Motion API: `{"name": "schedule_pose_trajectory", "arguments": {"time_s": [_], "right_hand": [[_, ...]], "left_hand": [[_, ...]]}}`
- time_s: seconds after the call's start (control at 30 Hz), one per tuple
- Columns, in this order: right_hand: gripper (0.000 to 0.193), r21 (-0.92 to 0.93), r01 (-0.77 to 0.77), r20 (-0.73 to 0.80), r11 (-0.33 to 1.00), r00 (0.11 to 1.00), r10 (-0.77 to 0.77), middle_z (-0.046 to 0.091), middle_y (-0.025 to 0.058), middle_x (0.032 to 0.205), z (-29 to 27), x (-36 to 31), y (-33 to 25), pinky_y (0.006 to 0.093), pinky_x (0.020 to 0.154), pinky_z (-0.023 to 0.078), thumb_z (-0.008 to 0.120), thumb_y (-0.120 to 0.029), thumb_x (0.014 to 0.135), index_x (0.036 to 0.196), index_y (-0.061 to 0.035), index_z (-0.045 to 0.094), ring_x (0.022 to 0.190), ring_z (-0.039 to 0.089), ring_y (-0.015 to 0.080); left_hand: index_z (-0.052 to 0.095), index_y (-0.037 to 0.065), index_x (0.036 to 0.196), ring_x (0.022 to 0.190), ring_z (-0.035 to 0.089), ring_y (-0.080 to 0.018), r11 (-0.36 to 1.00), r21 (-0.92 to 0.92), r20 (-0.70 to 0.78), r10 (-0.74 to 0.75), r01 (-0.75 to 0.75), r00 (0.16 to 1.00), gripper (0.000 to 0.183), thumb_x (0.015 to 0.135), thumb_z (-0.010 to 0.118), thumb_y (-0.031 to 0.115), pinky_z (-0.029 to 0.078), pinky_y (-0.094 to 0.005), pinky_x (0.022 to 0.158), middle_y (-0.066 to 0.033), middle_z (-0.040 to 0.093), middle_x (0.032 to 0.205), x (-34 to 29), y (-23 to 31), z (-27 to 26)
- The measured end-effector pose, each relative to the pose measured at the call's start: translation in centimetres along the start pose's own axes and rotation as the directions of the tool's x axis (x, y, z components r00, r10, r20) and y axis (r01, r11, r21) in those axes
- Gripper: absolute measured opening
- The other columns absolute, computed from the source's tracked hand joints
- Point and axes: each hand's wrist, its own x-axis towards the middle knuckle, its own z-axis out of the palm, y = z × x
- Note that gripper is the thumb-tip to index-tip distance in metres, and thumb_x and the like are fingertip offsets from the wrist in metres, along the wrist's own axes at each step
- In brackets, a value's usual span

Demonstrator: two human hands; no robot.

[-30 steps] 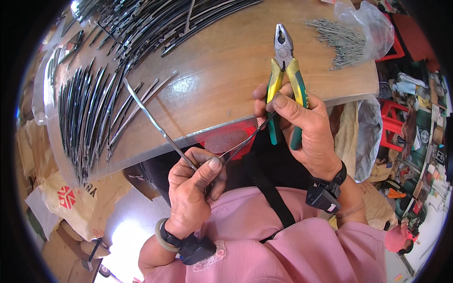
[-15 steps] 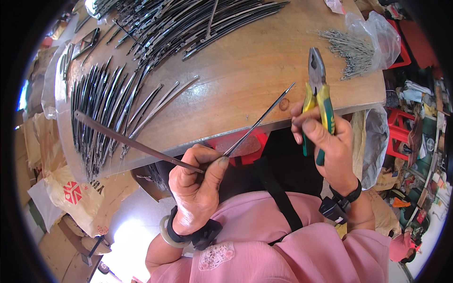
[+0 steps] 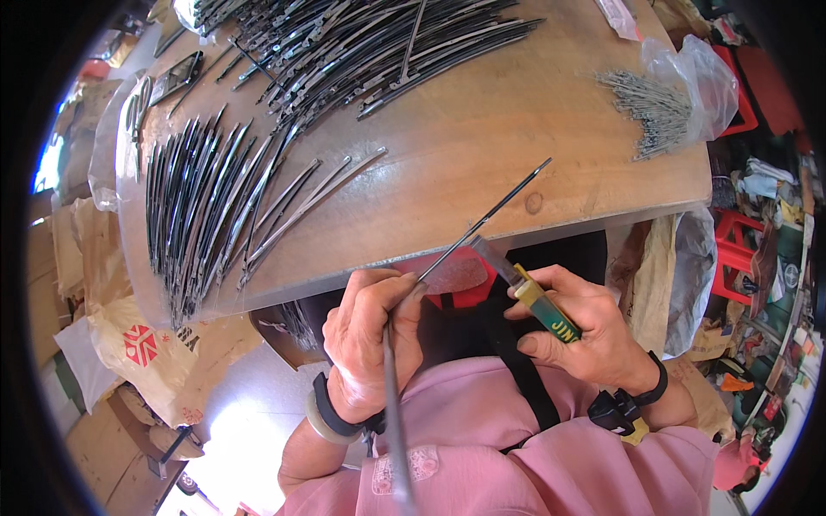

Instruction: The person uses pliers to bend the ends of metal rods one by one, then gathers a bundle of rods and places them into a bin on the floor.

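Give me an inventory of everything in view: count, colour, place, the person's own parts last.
pliers: one, green and yellow handles, in right hand
held strips: two lengths showing, dark and grey, in left hand; whether joined is hidden
large pile of strips: many, black and grey, table's far side
smaller bunch of strips: many, black and grey, table's left
thin wires: many, grey, table's far right
plastic bag: one, clear, around the wires' end
table: one, brown, ahead
stool: at least one, red, right
clutter: uncounted, mixed colours, right
wrist straps: two, black, each wrist
hands: two, bare, before a pink top
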Motion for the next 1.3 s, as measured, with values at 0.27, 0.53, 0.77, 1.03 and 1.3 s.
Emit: {"name": "schedule_pose_trajectory", "arguments": {"time_s": [0.27, 0.53, 0.77, 1.03, 1.3], "right_hand": [[0.044, -0.026, -0.008, -0.009, 1.0, 1.0, 0.008, 0.061, 0.0154, 0.107, 0.1, 0.1, 0.2, 0.0329, 0.082, 0.051, 0.08, -0.033, 0.081, 0.1, 0.006, 0.069, 0.094, 0.065, 0.0266], [0.032, -0.111, 0.003, -0.011, 0.994, 1.0, -0.004, 0.063, 0.0195, 0.109, 0.2, 0.0, 0.8, 0.0374, 0.076, 0.054, 0.078, -0.025, 0.081, 0.1, 0.0, 0.07, 0.087, 0.067, 0.0348], [0.033, -0.132, 0.023, -0.036, 0.991, 0.999, -0.028, 0.063, 0.02, 0.108, 0.2, -0.2, 0.8, 0.0371, 0.074, 0.054, 0.078, -0.025, 0.08, 0.099, 0.0004, 0.07, 0.087, 0.067, 0.0348], [0.032, -0.146, 0.026, 0.007, 0.989, 1.0, -0.025, 0.06, 0.0183, 0.094, 0.6, 0.0, 1.1, 0.038, 0.068, 0.053, 0.073, -0.014, 0.08, 0.106, 0.0022, 0.065, 0.077, 0.063, 0.0361], [0.038, -0.101, 0.067, 0.045, 0.993, 0.997, -0.063, 0.059, 0.0196, 0.094, -0.7, 0.7, 0.7, 0.0397, 0.07, 0.051, 0.072, -0.018, 0.082, 0.111, 0.0039, 0.062, 0.078, 0.061, 0.039]], "left_hand": [[0.063, -0.002, 0.094, 0.062, 0.063, -0.0245, 0.985, 0.121, 0.029, 0.12, -0.123, 0.992, 0.018, 0.078, 0.071, -0.008, 0.048, -0.0293, 0.053, -0.014, 0.064, 0.082, -0.1, -0.3, 0.1], [0.063, -0.007, 0.097, 0.062, 0.063, -0.0248, 0.946, 0.187, 0.102, 0.247, -0.263, 0.964, 0.033, 0.066, 0.074, -0.012, 0.049, -0.0305, 0.054, -0.0152, 0.062, 0.083, -0.2, -0.8, 0.2], [0.064, -0.001, 0.092, 0.064, 0.064, -0.024, 0.958, 0.205, 0.074, 0.191, -0.202, 0.979, 0.018, 0.076, 0.071, -0.007, 0.047, -0.0291, 0.055, -0.0134, 0.065, 0.082, -0.4, -1.0, 0.4], [0.064, -0.002, 0.091, 0.061, 0.063, -0.0245, 0.968, 0.149, 0.106, 0.186, -0.201, 0.977, 0.017, 0.077, 0.07, -0.008, 0.047, -0.0298, 0.052, -0.0143, 0.064, 0.081, -0.9, -1.5, 0.9], [0.061, -0.002, 0.093, 0.063, 0.062, -0.0252, 1.0, 0.01, 0.124, 0.021, -0.022, 0.992, 0.015, 0.081, 0.064, -0.009, 0.048, -0.0302, 0.054, -0.0112, 0.062, 0.079, 0.3, -0.7, 0.5]]}}
